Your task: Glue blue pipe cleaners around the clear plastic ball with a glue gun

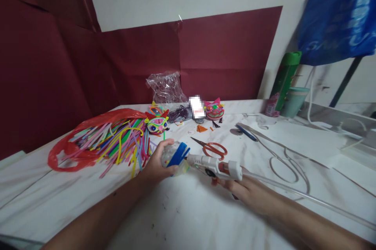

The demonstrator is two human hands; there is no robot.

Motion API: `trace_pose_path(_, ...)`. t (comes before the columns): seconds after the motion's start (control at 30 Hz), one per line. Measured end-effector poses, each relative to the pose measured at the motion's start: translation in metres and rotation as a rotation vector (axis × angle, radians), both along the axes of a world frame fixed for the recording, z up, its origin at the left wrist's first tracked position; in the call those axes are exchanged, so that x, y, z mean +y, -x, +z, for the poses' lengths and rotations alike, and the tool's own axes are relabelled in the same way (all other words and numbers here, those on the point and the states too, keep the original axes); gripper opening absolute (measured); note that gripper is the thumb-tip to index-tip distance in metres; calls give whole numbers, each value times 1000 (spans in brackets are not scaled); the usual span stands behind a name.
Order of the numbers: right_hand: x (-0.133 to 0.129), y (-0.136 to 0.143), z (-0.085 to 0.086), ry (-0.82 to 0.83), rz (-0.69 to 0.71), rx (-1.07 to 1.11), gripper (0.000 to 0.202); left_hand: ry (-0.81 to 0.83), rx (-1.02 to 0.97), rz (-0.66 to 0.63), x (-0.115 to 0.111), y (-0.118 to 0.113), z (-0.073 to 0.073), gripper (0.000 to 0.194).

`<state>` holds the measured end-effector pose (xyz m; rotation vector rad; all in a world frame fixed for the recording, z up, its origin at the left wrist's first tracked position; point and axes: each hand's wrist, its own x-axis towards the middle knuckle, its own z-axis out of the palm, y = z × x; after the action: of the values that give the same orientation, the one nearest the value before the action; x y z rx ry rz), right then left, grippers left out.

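My left hand (160, 160) is wrapped round a clear, rounded plastic piece, perhaps part of a bottle, with blue strips (178, 154) across its side. In my right hand (235, 187) is a white hot glue gun (208, 163), a glue stick (282, 183) trailing out of its back. The gun's nozzle points left and meets or nearly meets the blue strips; contact is hard to make out. Just behind the gun lie orange-handled scissors (216, 150). Two decorated animal-face pieces, one with yellow trim (158, 124) and one pink (214, 109), sit farther back.
A red plastic bag (73, 160) spills many coloured pipe cleaners (123, 140) at left. Toward the back are a crumpled clear bag (167, 87) and a blurred-out phone-like object (196, 107). At right lie a blue pen-like cutter (246, 132), a looping cord (282, 167), a green can (286, 77) and a cup (295, 101).
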<state>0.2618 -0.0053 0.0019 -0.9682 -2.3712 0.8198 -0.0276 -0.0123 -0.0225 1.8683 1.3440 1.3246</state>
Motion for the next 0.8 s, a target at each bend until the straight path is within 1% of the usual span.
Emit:
trace_pose_path(0.13,2,-2,-4,20,1,-28,39,-10,-25,13,-2,-2,0,68)
trace_pose_path(0.2,2,-2,-5,32,24,-45,39,-4,-13,27,-3,-3,1,67)
trace_pose_path(0.33,0,1,-5,3,64,-48,39,5,-12,37,-2,-3,2,66)
trace_pose_path(0.43,-1,3,-4,-32,41,-13,39,-8,-12,34,-1,-3,3,66)
trace_pose_path(0.57,2,2,-6,-24,37,18,38,26,-20,28,-3,-3,4,65)
trace_pose_path(0.63,4,1,-8,-5,33,32,39,35,-35,10,-3,-3,4,67)
trace_pose_path(0.8,9,-1,-11,91,-59,67,36,-26,4,-29,2,2,-1,69)
